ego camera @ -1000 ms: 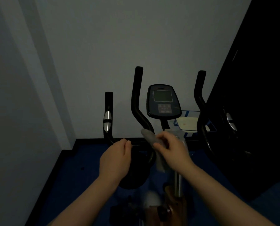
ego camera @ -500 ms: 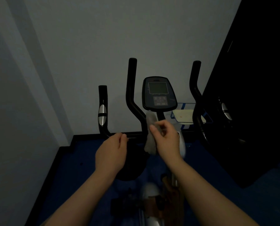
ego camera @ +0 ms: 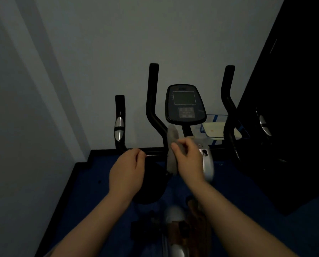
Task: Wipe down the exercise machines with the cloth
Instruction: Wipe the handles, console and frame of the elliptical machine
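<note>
One exercise machine is in view, a black upright frame with one oval grey-screened console (ego camera: pixel 185 104) at centre. You can count three black curved handlebars plainly: a short one with a silver band (ego camera: pixel 119 123) at left, a tall one (ego camera: pixel 153 101) beside the console, and another tall one (ego camera: pixel 228 101) at right. One pale grey cloth (ego camera: pixel 172 149) is in your right hand (ego camera: pixel 189 160), which pinches it between thumb and curled fingers. The cloth sits just below the console, by the base of the tall middle bar. Its long axis runs near vertical, with the top end pointing up. Your left hand (ego camera: pixel 127 171) is loosely clenched; whether it grasps the thin horizontal bar (ego camera: pixel 152 155) cannot be told. Floor: dark blue (ego camera: pixel 91 182).
</note>
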Action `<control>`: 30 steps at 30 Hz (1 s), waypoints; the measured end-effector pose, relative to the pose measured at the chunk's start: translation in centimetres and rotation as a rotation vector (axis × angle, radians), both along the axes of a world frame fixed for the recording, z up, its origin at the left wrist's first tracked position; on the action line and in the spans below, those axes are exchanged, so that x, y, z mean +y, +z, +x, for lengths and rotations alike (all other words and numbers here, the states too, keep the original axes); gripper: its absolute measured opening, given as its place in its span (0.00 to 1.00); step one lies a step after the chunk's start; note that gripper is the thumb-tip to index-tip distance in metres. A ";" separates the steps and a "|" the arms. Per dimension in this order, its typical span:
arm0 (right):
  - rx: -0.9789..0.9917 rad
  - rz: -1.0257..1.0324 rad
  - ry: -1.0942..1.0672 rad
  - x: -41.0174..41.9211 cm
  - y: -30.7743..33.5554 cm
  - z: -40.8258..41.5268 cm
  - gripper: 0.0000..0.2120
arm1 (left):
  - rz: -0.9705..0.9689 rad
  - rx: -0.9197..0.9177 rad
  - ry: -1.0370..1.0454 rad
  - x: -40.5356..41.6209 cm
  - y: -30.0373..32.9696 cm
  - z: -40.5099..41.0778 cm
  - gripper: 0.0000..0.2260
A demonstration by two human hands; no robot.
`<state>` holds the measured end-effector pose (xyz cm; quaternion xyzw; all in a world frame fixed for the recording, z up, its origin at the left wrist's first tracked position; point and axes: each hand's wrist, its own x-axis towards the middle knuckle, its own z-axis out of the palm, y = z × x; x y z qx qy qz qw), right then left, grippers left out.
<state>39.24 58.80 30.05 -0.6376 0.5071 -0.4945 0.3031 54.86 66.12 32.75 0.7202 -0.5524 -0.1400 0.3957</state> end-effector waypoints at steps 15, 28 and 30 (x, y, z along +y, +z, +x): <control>0.209 -0.173 -0.030 1.6 0.2 0.7 0.04 | -0.291 0.375 -0.093 -4.9 2.5 4.2 0.12; 0.397 -0.271 0.115 -6.9 5.6 3.6 0.02 | -0.398 -0.288 -0.184 -17.5 4.1 10.3 0.09; 0.377 -0.295 0.080 -9.3 7.4 4.7 0.03 | -0.345 -0.271 -0.218 -18.1 3.7 10.0 0.11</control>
